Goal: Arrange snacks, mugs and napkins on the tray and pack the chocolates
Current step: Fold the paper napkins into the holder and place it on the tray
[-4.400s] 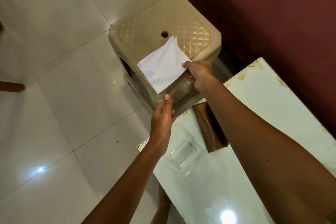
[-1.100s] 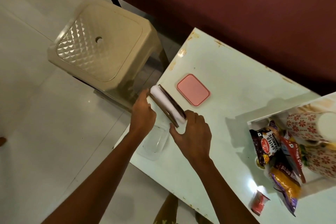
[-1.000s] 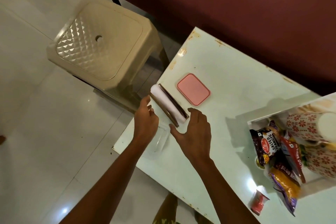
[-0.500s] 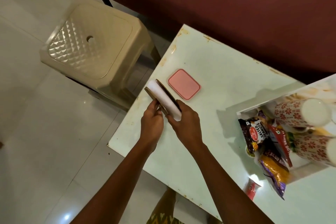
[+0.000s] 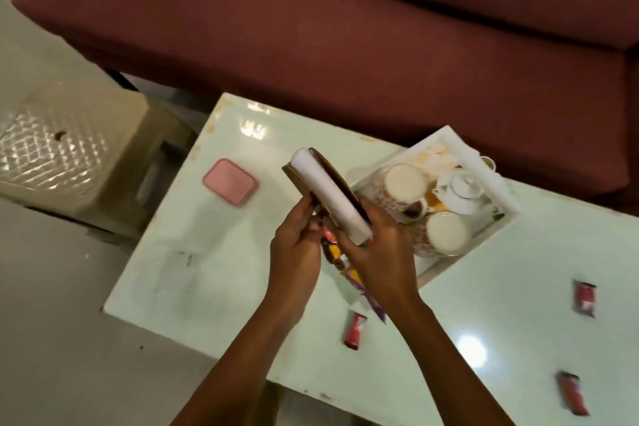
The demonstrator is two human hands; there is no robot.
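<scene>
**Both hands hold the napkin holder above the surface**

The left hand [image 5: 297, 252] and the right hand [image 5: 380, 252] together grip a brown napkin holder [image 5: 313, 187] with a stack of white napkins [image 5: 332, 197] standing in it. The holder is lifted off the pale green surface [image 5: 221, 263] and tilted, its far end pointing up and away from the person. The left fingers [image 5: 306, 214] are closed on the near left side of the holder; the right fingers [image 5: 368, 218] are wrapped round its near right end, touching the napkins.

Just to the right of the holder, a white tray [image 5: 498, 190] sits on the surface. In it are two floral mugs [image 5: 406, 183] [image 5: 447, 232], seen from above, and a white teapot [image 5: 463, 188] beside them. Colourful snack packets [image 5: 356, 278] show partly beneath the hands at the tray's near edge; what they are cannot be read.

A pink lid [image 5: 231, 180] lies flat on the surface to the left of the holder, well apart from it. Three red chocolates lie loose on the surface: one [image 5: 354, 330] near the right forearm, one [image 5: 585, 297] far right, and one [image 5: 572, 392] at the near right corner.

A maroon sofa [image 5: 311, 28] runs behind the surface, and a beige plastic stool [image 5: 69, 152] stands on the floor to the left.
</scene>
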